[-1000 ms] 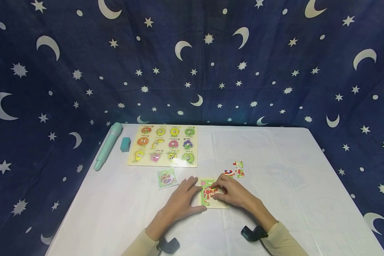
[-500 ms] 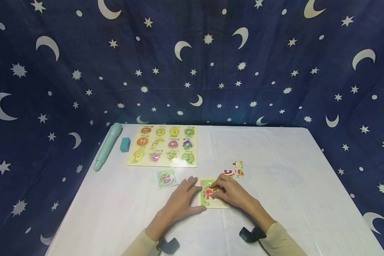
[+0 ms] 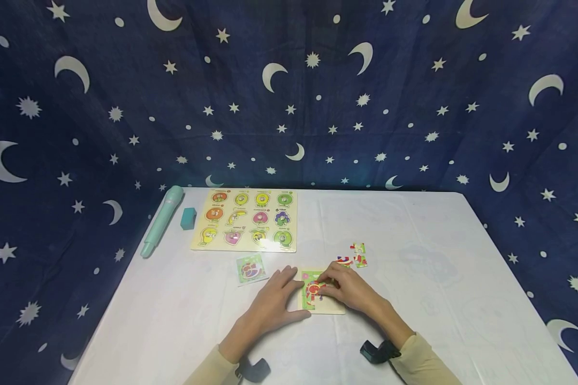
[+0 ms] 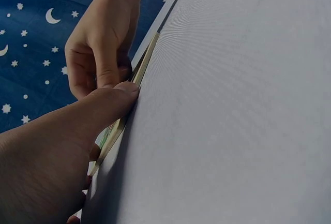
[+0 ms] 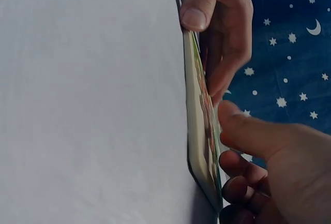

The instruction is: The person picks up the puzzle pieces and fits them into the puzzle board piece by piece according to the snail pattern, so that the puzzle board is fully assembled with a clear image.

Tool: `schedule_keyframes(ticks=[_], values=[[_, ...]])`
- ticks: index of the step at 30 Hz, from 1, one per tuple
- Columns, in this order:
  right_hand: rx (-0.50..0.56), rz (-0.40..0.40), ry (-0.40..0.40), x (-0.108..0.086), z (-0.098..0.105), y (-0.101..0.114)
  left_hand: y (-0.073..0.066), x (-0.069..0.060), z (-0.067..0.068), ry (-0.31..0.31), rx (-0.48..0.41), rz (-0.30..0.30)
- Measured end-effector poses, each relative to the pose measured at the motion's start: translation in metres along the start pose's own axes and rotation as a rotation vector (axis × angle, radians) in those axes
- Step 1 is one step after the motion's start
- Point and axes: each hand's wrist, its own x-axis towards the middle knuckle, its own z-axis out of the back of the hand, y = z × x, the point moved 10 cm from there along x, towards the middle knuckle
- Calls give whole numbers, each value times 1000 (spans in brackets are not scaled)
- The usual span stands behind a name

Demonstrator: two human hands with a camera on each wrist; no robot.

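Piece at mid-board: misfit and skid risks

The board lay flat on the table between both hands, its left side covered by placed pieces, its lower right bare. The left hand braced the near-left corner, fingers extended and relaxed, thumb against the near edge. The right hand had thumb and index curled in over the middle. I read them as pinching a red piece; the wrist views hid the contact. Three loose pieces lay just beyond the knuckles; a card lay near the left fingertips.

Risks, in my judgement:
1. Crooked fit, if the piece was turned wrongly; the fingertips masked its joint from me.
2. Placed pieces riding up, if it was forced sideways.
3. Board skidding, should the left hand ease off during a push.
4. Loose pieces scattered, if the right hand swung back low.
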Motion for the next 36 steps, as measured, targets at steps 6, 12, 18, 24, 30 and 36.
schedule_keyframes(ticks=[6, 12, 18, 24, 30, 36], values=[[-2, -44, -54, 2, 12, -7, -1, 0, 1, -6, 11, -7], [-17, -117, -64, 5, 24, -21, -1, 0, 1, -3, 5, -1], [-45, -97, -107, 9, 40, -28, -1, 0, 1, -15, 10, -7], [-59, -123, -114, 12, 49, -39, -1, 0, 2, -23, 3, -11], [-73, -126, -120, 14, 54, -48, 0, 0, 2, -18, -3, -4], [-99, -173, -86, 12, 51, -59, 0, 0, 1, -7, -8, 5]])
